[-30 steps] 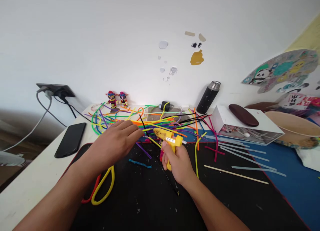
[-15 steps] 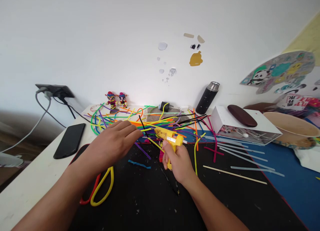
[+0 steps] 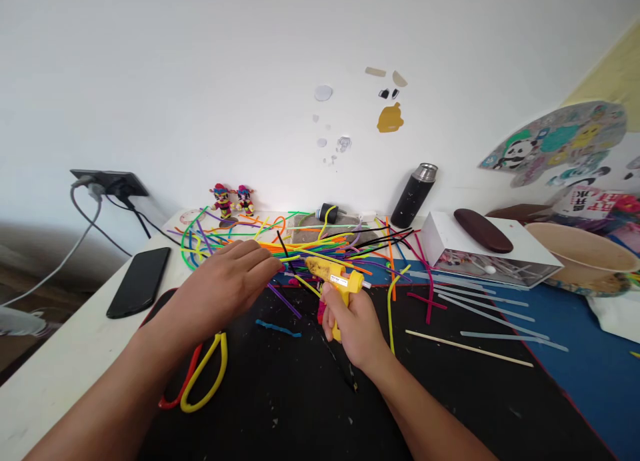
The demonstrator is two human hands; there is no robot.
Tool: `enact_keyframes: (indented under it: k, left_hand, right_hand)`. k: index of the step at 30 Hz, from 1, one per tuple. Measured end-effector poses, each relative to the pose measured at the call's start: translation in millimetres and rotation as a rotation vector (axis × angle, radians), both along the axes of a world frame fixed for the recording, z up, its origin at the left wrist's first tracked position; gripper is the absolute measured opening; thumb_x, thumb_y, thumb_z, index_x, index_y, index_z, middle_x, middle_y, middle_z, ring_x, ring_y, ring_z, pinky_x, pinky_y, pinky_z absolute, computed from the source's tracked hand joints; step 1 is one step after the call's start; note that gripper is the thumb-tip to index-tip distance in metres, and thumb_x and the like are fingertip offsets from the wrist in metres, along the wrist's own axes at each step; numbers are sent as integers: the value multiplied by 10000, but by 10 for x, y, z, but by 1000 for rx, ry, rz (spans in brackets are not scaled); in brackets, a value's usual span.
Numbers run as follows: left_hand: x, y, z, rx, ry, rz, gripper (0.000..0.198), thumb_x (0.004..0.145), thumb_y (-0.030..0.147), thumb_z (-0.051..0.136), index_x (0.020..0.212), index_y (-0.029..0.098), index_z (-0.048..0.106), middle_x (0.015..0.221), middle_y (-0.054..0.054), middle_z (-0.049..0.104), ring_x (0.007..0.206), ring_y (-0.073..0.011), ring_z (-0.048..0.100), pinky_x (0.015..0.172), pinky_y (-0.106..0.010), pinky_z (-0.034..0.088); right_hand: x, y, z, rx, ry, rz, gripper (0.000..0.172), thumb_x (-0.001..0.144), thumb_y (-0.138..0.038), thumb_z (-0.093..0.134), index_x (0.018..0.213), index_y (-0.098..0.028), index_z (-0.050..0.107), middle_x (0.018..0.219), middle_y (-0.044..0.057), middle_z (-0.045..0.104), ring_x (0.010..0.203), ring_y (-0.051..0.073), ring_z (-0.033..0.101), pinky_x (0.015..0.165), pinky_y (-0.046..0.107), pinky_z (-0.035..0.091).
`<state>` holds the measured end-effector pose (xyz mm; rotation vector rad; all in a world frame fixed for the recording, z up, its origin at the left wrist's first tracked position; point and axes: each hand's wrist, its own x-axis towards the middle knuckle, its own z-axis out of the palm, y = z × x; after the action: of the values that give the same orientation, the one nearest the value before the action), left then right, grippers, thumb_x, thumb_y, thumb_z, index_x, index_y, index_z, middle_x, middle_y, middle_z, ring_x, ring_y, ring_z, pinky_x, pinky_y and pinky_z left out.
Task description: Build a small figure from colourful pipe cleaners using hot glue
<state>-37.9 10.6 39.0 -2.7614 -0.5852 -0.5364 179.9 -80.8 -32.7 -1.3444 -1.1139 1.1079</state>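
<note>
My right hand (image 3: 353, 321) grips a yellow hot glue gun (image 3: 325, 272) by its handle, with the nozzle end pointing left. A translucent glue stick (image 3: 367, 284) pokes out of its back. Left of the nozzle, my left hand (image 3: 240, 274) is closed, palm down, its fingertips mostly hidden. From them a thin yellow pipe cleaner (image 3: 291, 258) sticks out toward the nozzle. Under the glue gun lies a pink-red fuzzy piece (image 3: 321, 310), partly covered. A twisted blue pipe cleaner (image 3: 278, 328) rests on the black mat (image 3: 300, 408) below my hands.
Loose colourful pipe cleaners (image 3: 320, 248) spread along the wall. Scissors with red and yellow handles (image 3: 205, 381) lie by my left forearm, a phone (image 3: 139, 281) farther left. At right are glue sticks (image 3: 500, 314), a wooden stick (image 3: 470, 348), a white box (image 3: 525, 241) and a black flask (image 3: 414, 196).
The glue gun in my right hand has shifted slightly left and down, its nozzle nearer my left fingertips. My left hand has barely moved.
</note>
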Motion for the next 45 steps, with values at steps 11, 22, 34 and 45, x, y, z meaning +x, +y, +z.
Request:
enact_keyframes:
  k: [11, 22, 34, 45]
  left_hand:
    - [8, -2, -54, -29, -29, -1, 197, 1041, 137, 521, 1011, 222, 696, 952, -87, 752, 888, -266, 668, 790, -387, 516]
    - [5, 8, -49, 15, 14, -10, 186, 1049, 131, 510, 1012, 193, 681, 923, -82, 738, 854, -273, 652, 760, -399, 494]
    - [40, -25, -5, 36, 38, 0, 195, 1044, 116, 511, 997, 177, 690, 917, -82, 731, 861, -276, 648, 763, -402, 495]
    - [32, -42, 3, 30, 38, -4, 217, 1048, 110, 494, 1006, 166, 699, 923, -90, 730, 872, -284, 645, 771, -407, 497]
  right_hand:
    - [-24, -13, -25, -12, 22, 14, 621, 932, -737, 577, 566, -245, 472, 402, -24, 482, 378, 122, 485, 442, 247, 405]
    - [-7, -4, -11, -11, 7, 6, 639, 919, -755, 566, 546, -245, 470, 400, -16, 487, 381, 118, 484, 439, 243, 397]
    - [-14, -10, -39, -19, 2, 21, 651, 926, -759, 563, 540, -244, 464, 394, -19, 488, 373, 114, 481, 438, 239, 398]
    - [-6, 5, -8, -30, -11, 14, 645, 915, -771, 557, 548, -247, 476, 390, -15, 488, 383, 121, 483, 438, 242, 398]
